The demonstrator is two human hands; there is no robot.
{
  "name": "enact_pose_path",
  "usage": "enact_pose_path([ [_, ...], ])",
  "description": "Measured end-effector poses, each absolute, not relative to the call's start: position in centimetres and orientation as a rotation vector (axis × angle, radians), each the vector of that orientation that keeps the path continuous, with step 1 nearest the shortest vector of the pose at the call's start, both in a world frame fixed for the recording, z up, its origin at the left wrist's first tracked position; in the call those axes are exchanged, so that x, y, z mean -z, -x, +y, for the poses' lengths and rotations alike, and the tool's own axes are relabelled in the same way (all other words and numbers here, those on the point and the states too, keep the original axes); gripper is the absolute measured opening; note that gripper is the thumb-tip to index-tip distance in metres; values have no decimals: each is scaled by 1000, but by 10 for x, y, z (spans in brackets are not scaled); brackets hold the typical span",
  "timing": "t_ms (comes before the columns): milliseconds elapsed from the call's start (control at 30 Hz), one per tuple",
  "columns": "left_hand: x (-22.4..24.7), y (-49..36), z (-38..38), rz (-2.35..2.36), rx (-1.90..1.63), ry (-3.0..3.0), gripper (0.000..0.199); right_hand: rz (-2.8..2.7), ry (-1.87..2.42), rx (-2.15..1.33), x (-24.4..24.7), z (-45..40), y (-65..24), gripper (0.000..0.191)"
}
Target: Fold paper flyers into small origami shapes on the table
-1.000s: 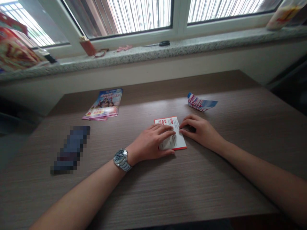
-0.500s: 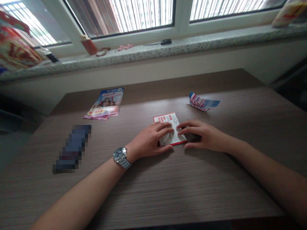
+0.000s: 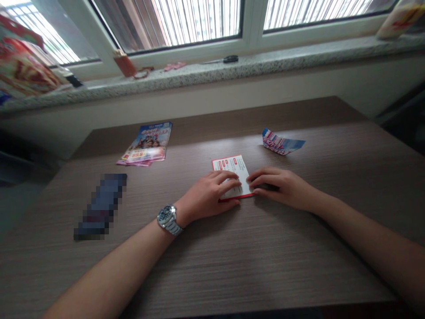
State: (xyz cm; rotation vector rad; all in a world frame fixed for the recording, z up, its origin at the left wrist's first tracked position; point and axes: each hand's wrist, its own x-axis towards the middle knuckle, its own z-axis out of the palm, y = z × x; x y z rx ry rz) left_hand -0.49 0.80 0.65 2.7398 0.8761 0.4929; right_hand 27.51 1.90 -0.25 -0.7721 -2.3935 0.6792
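Note:
A small folded leaflet (image 3: 244, 173), white with red print and a red border, lies flat on the wooden table. My left hand (image 3: 215, 188), with a metal watch (image 3: 168, 217) on the wrist, rests over its left part. The fingers are spread on the paper, and the thumb lies along the near edge. At the right edge my right hand (image 3: 279, 186) has its fingertips and thumb drawn together around the near right corner. Its fingertips partly hide that corner. Beyond my right hand stands a creased blue and pink leaflet (image 3: 282, 144), bent up at one end.
A stack of colourful flyers (image 3: 151, 141) lies at the back left. A dark, pixelated flat object (image 3: 102, 204) is nearer on the left. Behind the table, the stone windowsill (image 3: 192, 77) carries a red bottle (image 3: 124, 64), a black-handled tool (image 3: 230, 59) and a bag (image 3: 26, 66).
My right thumb has moved up toward the fingertips and the leaflet's near right corner. The near edge of the leaflet sits slightly higher. My left hand has stayed almost still.

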Motion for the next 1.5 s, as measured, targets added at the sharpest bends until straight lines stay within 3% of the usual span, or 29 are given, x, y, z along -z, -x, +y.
enact_pose_path([
  [233,-6,4,8,881,-494,-2742,28,-2432,754,-672,5,20,-278,20],
  [533,-10,5,7,860,-455,-2750,27,-2384,750,-658,0,17,-274,13],
  [733,-9,3,9,848,-493,-2732,14,-2336,746,-680,-2,15,-272,13],
  [1500,-3,10,10,983,-726,-2690,18,-2292,940,-665,-4,16,-277,14],
])
